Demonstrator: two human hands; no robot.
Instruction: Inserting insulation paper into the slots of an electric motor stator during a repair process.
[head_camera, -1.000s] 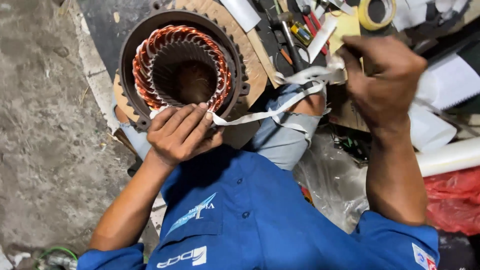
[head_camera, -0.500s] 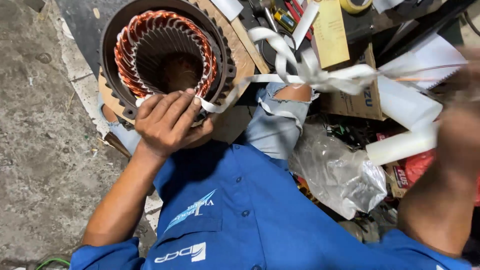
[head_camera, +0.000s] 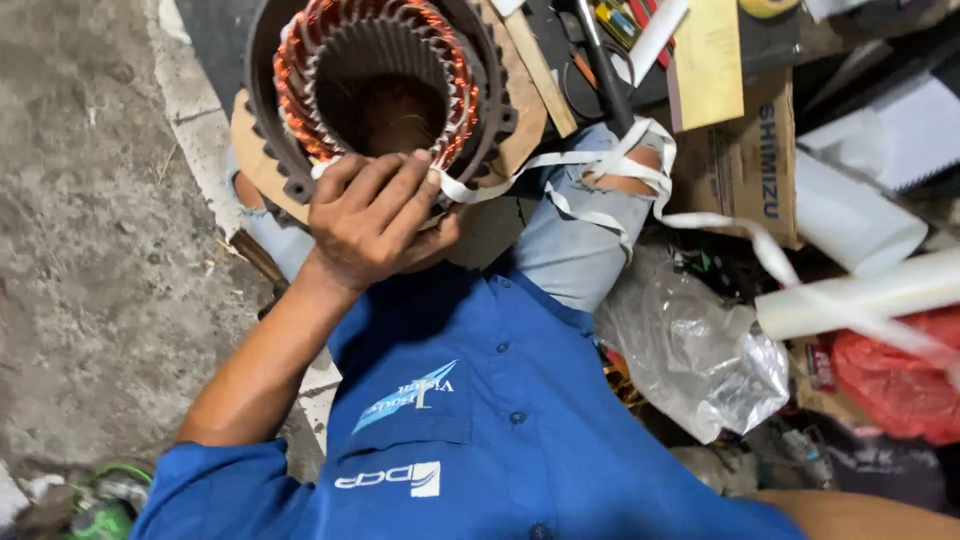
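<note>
Your left hand (head_camera: 375, 215) presses its closed fingers on the tape (head_camera: 600, 175) at the stator (head_camera: 385, 85) rim, mid-lacing. Right hand is out of view; next, likely pull the tape taut.

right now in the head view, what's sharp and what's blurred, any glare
Head view: the left hand on the motor stator and its copper windings are sharp; the white tape streaks into motion blur toward the right edge; mild glare on the clear plastic bag; the right hand is out of frame.
</note>
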